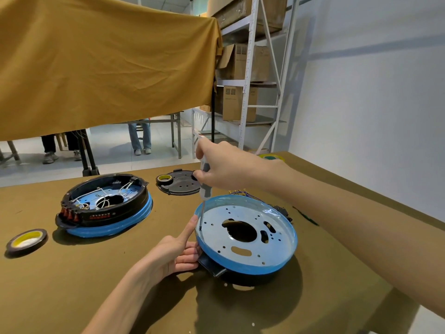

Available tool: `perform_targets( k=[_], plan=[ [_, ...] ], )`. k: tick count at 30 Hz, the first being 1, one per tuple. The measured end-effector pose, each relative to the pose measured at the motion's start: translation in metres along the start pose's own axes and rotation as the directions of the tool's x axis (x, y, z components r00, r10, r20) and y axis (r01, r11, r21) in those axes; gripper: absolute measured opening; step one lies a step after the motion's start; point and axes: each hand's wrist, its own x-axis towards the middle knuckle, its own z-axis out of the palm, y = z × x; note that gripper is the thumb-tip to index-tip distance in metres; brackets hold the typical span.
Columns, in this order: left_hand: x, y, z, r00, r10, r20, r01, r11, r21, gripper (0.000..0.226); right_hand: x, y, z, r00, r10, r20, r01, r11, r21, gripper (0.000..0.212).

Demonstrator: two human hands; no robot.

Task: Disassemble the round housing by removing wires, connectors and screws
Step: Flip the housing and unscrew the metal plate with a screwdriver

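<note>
Olive-brown cloth-covered tabletop [72,285], contents left to right. Roll of dark tape with yellow core [26,240]: flat near the left edge. Second round black-and-blue housing with white wires inside [104,204]: left of centre, untouched. Left hand [172,255]: fingers curled against the near-left rim and black tab of the work piece, index finger straight up beside the tool shaft. Grey-handled screwdriver [204,183]: upright, tip down on the plate's left edge. Round housing with blue rim and pale perforated metal plate [246,233]: centre-right, tilted, steadied at its left side. Right hand [225,168]: closed round the screwdriver handle from above. Black perforated round cover with small tape roll [179,183]: behind. Step in hand, judged: screw removal at the plate's left edge. Next move calls for keeping the tip seated, turning steadily, and holding the housing firm.
</note>
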Motion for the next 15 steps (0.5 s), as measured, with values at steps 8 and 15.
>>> perform_targets(
  k=[8, 15],
  plan=[
    [0.001, 0.001, -0.002, 1.000, -0.011, 0.003, 0.011, 1.000, 0.008, 0.109, 0.005, -0.001, -0.002, 0.999, 0.037, -0.017, -0.040, 0.979, -0.198, 0.040],
    [-0.002, 0.001, -0.003, 1.000, 0.006, 0.029, -0.007, 0.999, 0.035, 0.108, 0.008, 0.009, -0.013, 0.990, 0.056, 0.126, -0.065, 0.996, 0.064, 0.033]
  ],
)
